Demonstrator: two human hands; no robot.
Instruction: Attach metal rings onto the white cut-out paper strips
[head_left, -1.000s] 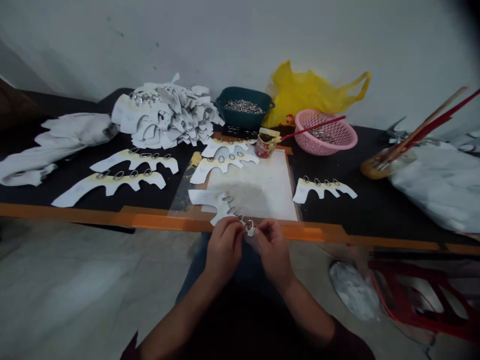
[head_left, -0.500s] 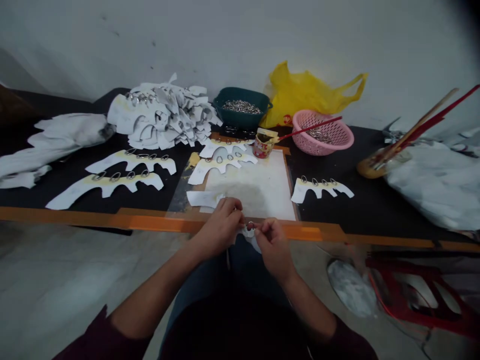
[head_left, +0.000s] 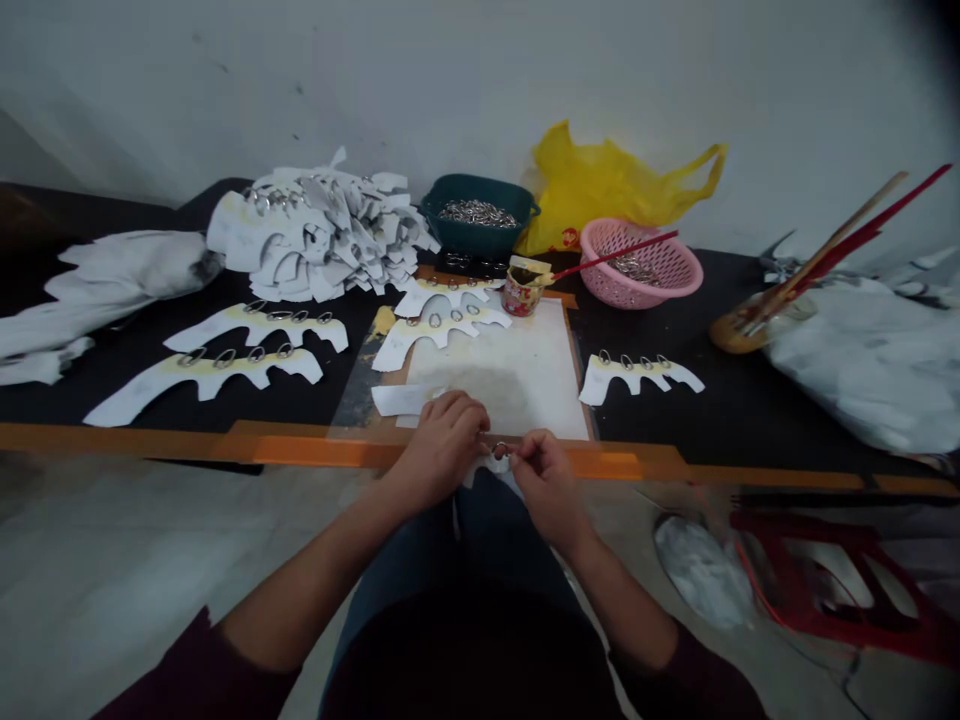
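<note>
Two bare hands meet just over the front edge of the desk (head_left: 720,420), and we find a small white cut-out (head_left: 491,466) between them, above the person's lap. The right hand (head_left: 547,490) has its thumb and forefinger (head_left: 525,450) pinched narrow at a small metal ring (head_left: 500,450). The left hand (head_left: 442,447) curls in just beside it with its fingertips hidden, so we cannot tell whether they grip anything. We judge that holding the piece up off the desk leaves both hands room around so small a ring. The cut-out looks thin and pale, with much of it lost behind the fingers. Toward the back edge, a green tub (head_left: 480,235) of rings and a pink plastic basket (head_left: 660,280) sit behind a white board (head_left: 495,370), probably placed there to keep supplies within reach. Ringed white strips (head_left: 255,327) lie flat on the left half of the desk, each with its rings in a row. Another strip (head_left: 637,378) lies right of the board, and a heap of cut-outs (head_left: 322,235) rises toward the back-left corner.
</note>
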